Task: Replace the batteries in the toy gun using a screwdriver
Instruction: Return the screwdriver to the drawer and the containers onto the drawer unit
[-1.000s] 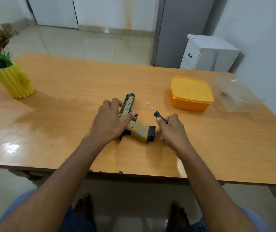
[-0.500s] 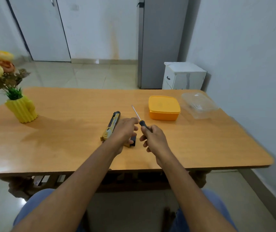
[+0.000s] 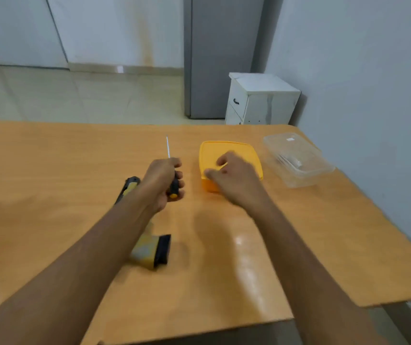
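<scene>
Fingers [image 3: 220,161] over lidded yellow box [image 3: 229,150], contents hidden.

Both bare forearms reach forward over the table. The left hand [image 3: 160,181] is curled in a fist around the screwdriver [image 3: 172,178] (shaft pointing away). The right hand [image 3: 234,178] hovers farther right, fingers loosely bent and parted, holding nothing, somewhat blurred.

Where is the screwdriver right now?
In the head view the screwdriver is gripped in the left hand, shaft pointing away, above the table, between the toy gun and the orange box.
</scene>
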